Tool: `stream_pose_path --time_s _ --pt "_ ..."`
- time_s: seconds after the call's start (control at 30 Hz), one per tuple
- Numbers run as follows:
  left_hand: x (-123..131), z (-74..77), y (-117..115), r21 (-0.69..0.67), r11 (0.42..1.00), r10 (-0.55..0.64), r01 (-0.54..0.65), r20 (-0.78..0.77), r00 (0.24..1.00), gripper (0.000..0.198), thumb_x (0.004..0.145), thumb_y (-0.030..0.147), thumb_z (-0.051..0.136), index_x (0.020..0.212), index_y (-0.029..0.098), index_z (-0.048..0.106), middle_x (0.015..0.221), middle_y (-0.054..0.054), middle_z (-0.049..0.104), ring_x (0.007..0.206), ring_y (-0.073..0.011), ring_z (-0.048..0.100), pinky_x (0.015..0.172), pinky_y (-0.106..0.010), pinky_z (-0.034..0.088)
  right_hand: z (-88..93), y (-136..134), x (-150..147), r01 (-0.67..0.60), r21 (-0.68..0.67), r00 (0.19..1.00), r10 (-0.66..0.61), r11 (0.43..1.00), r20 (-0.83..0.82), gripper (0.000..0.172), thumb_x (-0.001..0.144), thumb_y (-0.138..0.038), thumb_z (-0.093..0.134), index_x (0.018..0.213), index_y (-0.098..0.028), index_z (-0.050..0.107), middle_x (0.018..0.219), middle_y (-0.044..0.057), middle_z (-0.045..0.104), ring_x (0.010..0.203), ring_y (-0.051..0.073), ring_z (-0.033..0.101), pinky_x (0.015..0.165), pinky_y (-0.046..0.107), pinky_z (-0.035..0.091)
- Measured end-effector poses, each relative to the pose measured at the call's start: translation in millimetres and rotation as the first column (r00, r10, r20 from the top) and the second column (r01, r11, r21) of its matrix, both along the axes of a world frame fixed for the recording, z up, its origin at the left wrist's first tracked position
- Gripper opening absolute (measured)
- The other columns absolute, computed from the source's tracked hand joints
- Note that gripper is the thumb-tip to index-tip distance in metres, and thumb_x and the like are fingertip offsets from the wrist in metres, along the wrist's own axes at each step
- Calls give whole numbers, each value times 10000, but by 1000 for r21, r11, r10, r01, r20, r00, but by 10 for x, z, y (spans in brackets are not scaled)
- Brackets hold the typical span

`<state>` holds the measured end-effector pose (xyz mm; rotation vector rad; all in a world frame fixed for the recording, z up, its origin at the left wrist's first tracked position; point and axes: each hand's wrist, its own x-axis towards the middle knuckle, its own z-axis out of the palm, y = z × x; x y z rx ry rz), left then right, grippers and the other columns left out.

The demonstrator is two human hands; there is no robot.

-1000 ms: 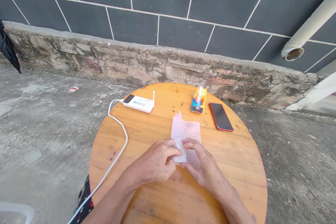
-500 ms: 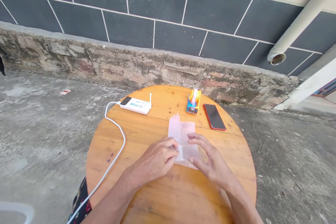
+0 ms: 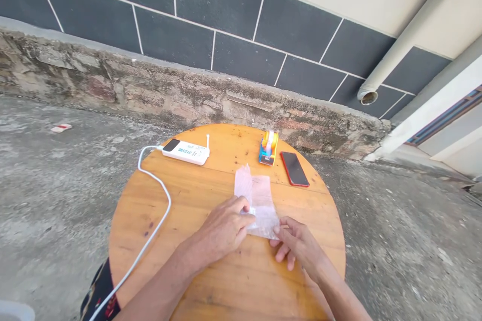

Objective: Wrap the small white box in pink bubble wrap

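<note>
A small sheet of pinkish bubble wrap (image 3: 258, 200) lies on the round wooden table (image 3: 196, 195), its left part folded up. My left hand (image 3: 226, 228) pinches the sheet's near left edge with closed fingers. My right hand (image 3: 295, 246) rests at the sheet's near right corner, fingers loosely curled and touching its edge.
A white power strip (image 3: 185, 152) with a white cable (image 3: 150, 220) lies at the table's far left. An orange and blue tape dispenser (image 3: 268, 148) and a red-edged phone (image 3: 294, 169) sit at the far right. Beyond are a concrete floor, a stone ledge, a tiled wall and a drainpipe (image 3: 395, 55).
My right hand has slid back from on top of the sheet to its near right corner. The camera has tilted up and to the right.
</note>
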<state>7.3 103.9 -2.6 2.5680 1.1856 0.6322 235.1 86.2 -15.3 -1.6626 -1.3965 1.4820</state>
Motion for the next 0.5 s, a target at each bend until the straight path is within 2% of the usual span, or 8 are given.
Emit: stream_pose_path --time_s 0.2,0.33,0.5 --pt "27 26 -32 14 1000 15 -14 -53 998 299 721 19 423 817 219 623 977 -29 526 902 -171 514 708 -268 392 60 30 -120 39 73 999 -38 997 -15 456 747 -553 596 981 -168 528 567 -40 587 388 92 551 290 133 347" --pt "45 51 -52 24 999 27 -25 -89 996 324 719 21 421 857 231 625 959 -33 526 835 -165 506 658 -260 387 46 77 -145 33 73 999 -35 997 26 397 765 -542 559 865 -158 545 460 -59 543 310 64 462 281 128 316" --pt "78 98 -72 53 998 41 -33 -142 989 320 750 33 412 866 237 630 941 -47 530 801 -184 501 636 -275 396 -52 183 -144 32 118 998 -39 992 51 355 760 -521 555 709 -172 518 424 -58 519 330 79 471 282 141 309"
